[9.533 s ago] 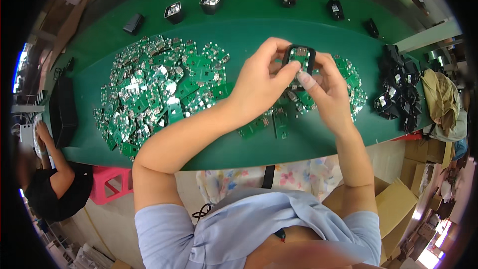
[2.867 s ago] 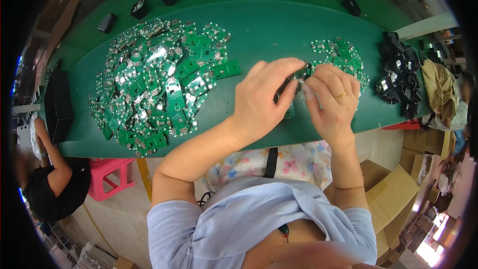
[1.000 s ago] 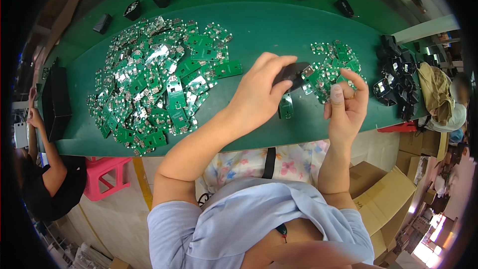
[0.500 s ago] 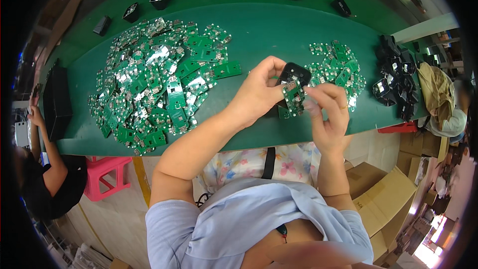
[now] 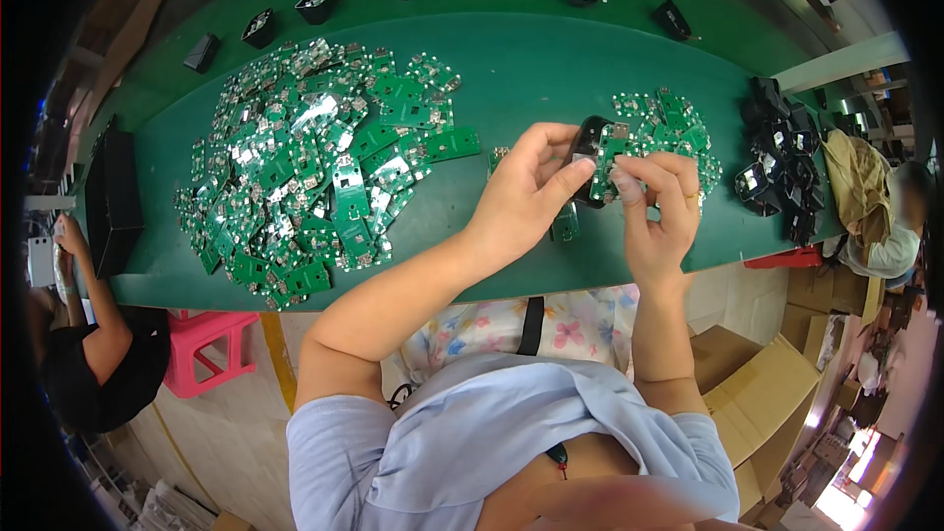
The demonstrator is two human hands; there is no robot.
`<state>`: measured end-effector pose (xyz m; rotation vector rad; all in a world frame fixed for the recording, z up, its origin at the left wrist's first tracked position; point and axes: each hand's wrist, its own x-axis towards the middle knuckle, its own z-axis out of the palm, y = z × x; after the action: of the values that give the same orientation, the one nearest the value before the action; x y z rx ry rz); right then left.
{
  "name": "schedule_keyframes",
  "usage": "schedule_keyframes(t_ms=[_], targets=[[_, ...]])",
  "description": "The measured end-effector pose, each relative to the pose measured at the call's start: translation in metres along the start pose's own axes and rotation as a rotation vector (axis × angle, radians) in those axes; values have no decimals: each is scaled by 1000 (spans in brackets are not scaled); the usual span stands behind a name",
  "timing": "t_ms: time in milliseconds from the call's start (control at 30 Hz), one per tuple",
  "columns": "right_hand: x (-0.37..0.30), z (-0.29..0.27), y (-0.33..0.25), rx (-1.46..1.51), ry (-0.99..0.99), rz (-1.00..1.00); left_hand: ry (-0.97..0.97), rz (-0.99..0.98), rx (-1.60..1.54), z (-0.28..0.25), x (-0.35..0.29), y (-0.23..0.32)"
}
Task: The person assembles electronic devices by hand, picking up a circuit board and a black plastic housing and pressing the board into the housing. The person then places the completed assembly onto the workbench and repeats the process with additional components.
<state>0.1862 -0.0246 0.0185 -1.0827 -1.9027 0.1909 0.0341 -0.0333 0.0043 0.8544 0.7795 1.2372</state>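
My left hand (image 5: 531, 182) grips a black plastic housing (image 5: 588, 134), its thumb pressed along the front. Against the housing's face lies a green circuit board (image 5: 607, 169); whether it sits inside or only rests there I cannot tell. Thumb and fingers of my right hand (image 5: 659, 199) pinch the board's right edge. Just below the housing, another circuit board (image 5: 566, 224) lies on the green table, partly hidden by my left hand. Beyond my right hand spreads a smaller heap of green boards (image 5: 678, 118).
A large heap of circuit boards (image 5: 315, 157) covers the table's left part. Black housings (image 5: 782, 157) are piled at the right edge. Along the back stand small black containers (image 5: 320, 2). A black box (image 5: 113, 202), a pink stool (image 5: 208, 346) and a co-worker's arm (image 5: 93, 280) are at left.
The housing and board have turned more upright and shifted slightly right. My right hand has moved a little right with its pinch on the board. The co-worker's hand at left has shifted slightly.
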Motion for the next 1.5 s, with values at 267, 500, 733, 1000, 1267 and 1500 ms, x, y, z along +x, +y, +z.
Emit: schedule_keyframes(t_ms=[267, 500, 733, 1000, 1267, 1500], targets=[[3, 8, -3, -27, 0, -69, -18, 61, 100, -2, -1, -5], [8, 9, 6, -107, 3, -215, 17, 142, 146, -2, -1, -10], [16, 14, 8, -115, 0, -252, 36, 169, 143, -5, 4, -13], [19, 18, 9, -90, -10, -300, 66, 169, 100, -2, 2, -7], [30, 8, 11, -127, -14, -354, 12, 214, 160, 4, 6, 0], [43, 6, 9, -125, -36, -394, 10, 166, 178, 3, 12, 20]])
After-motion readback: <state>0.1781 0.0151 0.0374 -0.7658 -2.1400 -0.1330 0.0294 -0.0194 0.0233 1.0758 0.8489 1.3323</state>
